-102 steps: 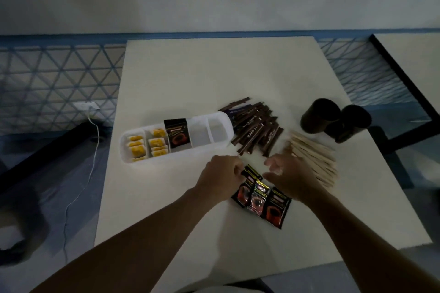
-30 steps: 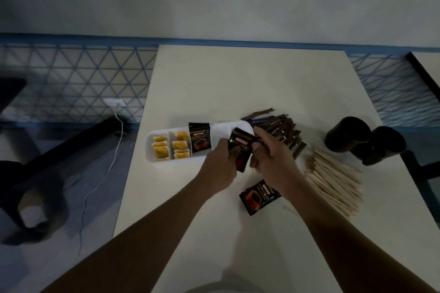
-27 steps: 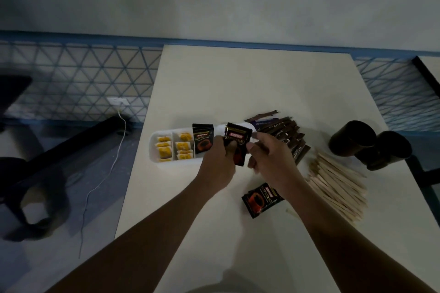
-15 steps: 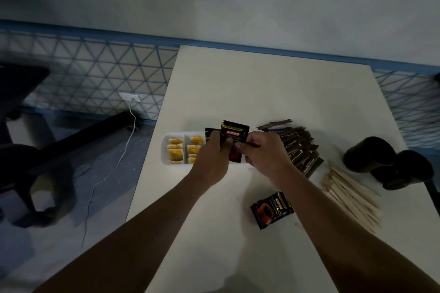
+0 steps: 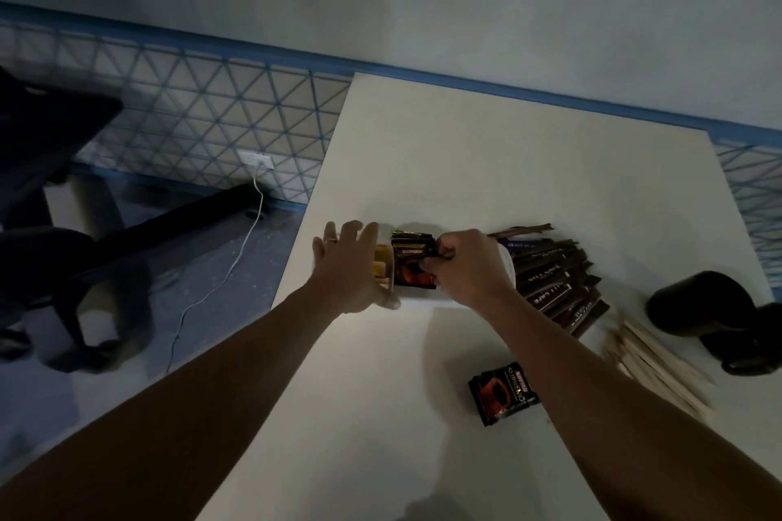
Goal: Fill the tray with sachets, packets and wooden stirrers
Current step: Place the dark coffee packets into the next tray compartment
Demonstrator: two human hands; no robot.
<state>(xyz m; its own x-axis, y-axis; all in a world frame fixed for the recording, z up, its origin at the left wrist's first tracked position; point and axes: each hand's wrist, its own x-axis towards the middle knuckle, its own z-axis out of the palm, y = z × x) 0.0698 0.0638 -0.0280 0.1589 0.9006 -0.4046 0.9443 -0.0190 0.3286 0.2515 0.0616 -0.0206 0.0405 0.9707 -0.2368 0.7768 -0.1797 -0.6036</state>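
Your left hand (image 5: 347,266) has let go of the packet (image 5: 412,266) and spreads over the left end of the tray (image 5: 421,295). Your right hand (image 5: 469,266) pinches it upright mid-tray. The spare packet (image 5: 503,393) lies nearer you than that grip, beside your right forearm.

Open tabletop (image 5: 529,173) beyond tray (image 5: 417,297), stick sachets (image 5: 550,283) and cups (image 5: 698,302) crowd right

On the pale table (image 5: 465,165) are laid a white tray (image 5: 417,297), a pile of brown stick sachets (image 5: 554,288) just beside it, wooden stirrers (image 5: 660,364), one loose black packet (image 5: 503,391) and two black cups (image 5: 694,302).
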